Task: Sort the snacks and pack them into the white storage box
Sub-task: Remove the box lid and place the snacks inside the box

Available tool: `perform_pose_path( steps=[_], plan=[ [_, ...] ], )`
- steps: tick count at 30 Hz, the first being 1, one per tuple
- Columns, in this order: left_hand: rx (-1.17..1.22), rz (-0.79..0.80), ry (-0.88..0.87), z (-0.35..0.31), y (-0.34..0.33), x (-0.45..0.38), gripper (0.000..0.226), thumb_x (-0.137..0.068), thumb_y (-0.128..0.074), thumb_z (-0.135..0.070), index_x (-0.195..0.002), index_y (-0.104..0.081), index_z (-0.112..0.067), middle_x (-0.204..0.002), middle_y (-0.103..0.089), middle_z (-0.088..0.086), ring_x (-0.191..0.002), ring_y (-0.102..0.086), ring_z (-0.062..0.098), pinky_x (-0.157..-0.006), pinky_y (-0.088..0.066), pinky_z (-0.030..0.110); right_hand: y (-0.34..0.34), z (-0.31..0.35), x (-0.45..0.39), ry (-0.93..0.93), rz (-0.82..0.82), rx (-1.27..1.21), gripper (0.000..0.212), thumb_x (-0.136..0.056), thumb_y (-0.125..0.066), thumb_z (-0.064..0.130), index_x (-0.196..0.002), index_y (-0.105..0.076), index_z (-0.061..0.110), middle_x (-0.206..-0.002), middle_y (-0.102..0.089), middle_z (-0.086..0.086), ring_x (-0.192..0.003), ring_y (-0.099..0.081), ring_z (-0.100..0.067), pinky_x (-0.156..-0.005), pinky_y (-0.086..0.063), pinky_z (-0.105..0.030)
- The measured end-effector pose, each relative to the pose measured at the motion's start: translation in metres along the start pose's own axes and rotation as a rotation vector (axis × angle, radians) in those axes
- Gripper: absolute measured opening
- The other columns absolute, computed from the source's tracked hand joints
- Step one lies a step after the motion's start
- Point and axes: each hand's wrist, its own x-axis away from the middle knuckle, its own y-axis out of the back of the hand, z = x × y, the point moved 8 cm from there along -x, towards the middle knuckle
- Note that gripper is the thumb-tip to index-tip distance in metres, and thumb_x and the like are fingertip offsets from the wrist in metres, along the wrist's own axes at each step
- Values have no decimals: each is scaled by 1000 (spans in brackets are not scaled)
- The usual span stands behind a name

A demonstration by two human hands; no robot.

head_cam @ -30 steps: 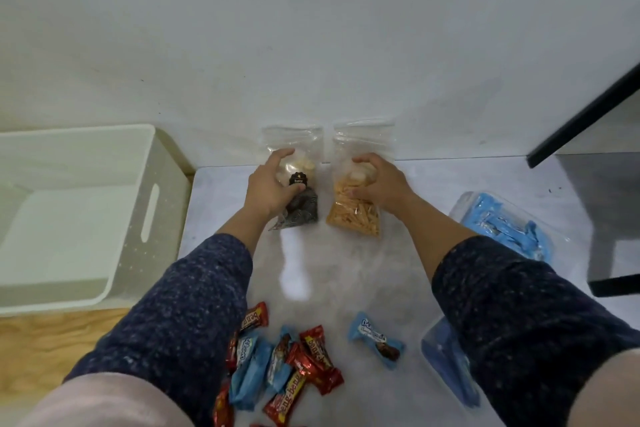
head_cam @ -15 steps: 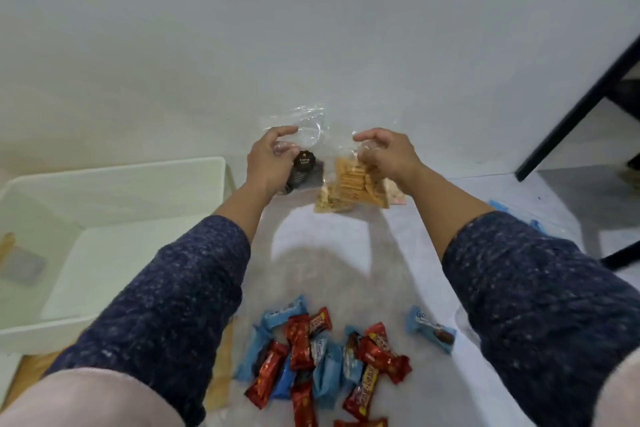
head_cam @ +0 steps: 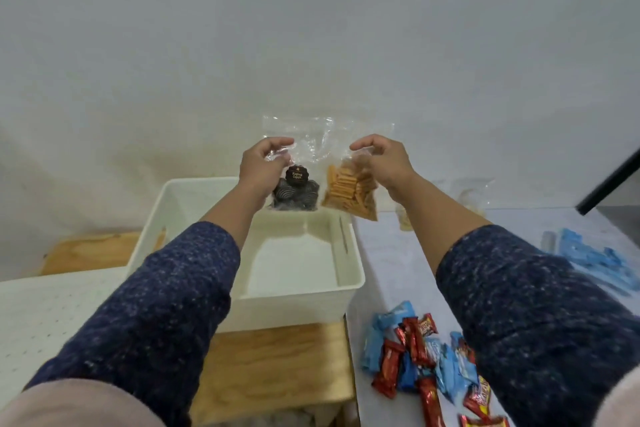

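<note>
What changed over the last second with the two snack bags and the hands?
Both bags were lifted off the table and carried left: the left hand holds the dark cookie bag over the white storage box, the right hand the orange cracker bag beside it. Both grips stayed.

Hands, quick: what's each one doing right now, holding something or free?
Left hand: fingers pinch the clear bag of dark swirled snacks.
Right hand: fingers pinch the clear bag of orange sticks.
</note>
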Motion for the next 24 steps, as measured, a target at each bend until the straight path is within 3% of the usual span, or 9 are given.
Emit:
perform_pose_path(
  steps=[5, 9, 11, 14, 15, 18, 19, 22, 24],
  plan=[
    [-21, -62, 131, 50, 53, 5, 27, -89, -58, -8, -89, -67, -33, -111, -64, 2, -96, -65, 11, -72, -43, 25, -66, -28, -10, -59, 85, -15, 32, -82, -57, -7, -70, -65, 21, -74, -61, 0, -66, -56, -15, -61, -47, -25],
    [-77, -65, 226, 95, 67, 9, 26, -89, -58, -10, -90, -66, -34, -119, -63, 3, -110, -59, 17, -91, -47, 41, -102, -67, -18, -119, 148, 33, 37, -80, -52, -12, -68, -64, 20, -71, -61, 1, -63, -54, -14, -58, -44, -23],
    [-95, -56, 273, 118, 67, 8, 28, -89, -57, -7, -90, -66, -33, -119, -62, 5, -104, -57, 20, -95, -46, 49, -117, -89, -25, -147, 175, 76, 38, -80, -50, -12, -66, -62, 21, -71, -60, 0, -62, -52, -17, -56, -43, -23],
    [-97, -20, 340, 151, 61, 3, 26, -90, -54, -3, -101, -66, -23, -117, -60, 12, -117, -52, 38, -90, -47, 45, -132, -119, -39, -198, 205, 144, 39, -80, -47, -10, -63, -60, 22, -71, -59, 1, -61, -51, -14, -49, -42, -17],
    [-100, -8, 360, 161, 58, 0, 26, -91, -53, -2, -106, -66, -19, -117, -60, 11, -117, -53, 35, -90, -47, 43, -136, -127, -44, -207, 215, 166, 38, -80, -48, -9, -63, -60, 23, -70, -59, 2, -61, -51, -12, -46, -41, -13],
    [-95, -12, 397, 183, 53, -12, 23, -93, -52, -5, -107, -64, -19, -108, -59, 3, -87, -55, 12, -72, -49, 28, -145, -142, -59, -224, 245, 213, 39, -82, -46, -8, -64, -60, 24, -70, -58, 3, -62, -53, -11, -43, -41, -8],
    [-93, -18, 404, 189, 51, -17, 23, -94, -52, -6, -107, -64, -20, -106, -58, 1, -84, -52, 9, -69, -47, 24, -147, -144, -64, -226, 246, 225, 40, -83, -44, -8, -65, -60, 23, -70, -58, 4, -61, -53, -11, -43, -42, -9],
    [-90, -31, 405, 199, 46, -31, 25, -92, -53, -5, -111, -63, -19, -104, -58, -3, -90, -52, 7, -77, -44, 27, -147, -147, -81, -235, 214, 271, 38, -83, -43, -8, -68, -61, 21, -70, -60, 5, -62, -57, -13, -53, -49, -19],
    [-96, -38, 397, 201, 43, -37, 23, -90, -57, -8, -107, -63, -23, -94, -57, -7, -84, -52, 6, -71, -43, 25, -144, -146, -88, -256, 195, 294, 30, -79, -52, -10, -72, -62, 17, -68, -60, 3, -58, -57, -13, -54, -49, -21]
  ],
)
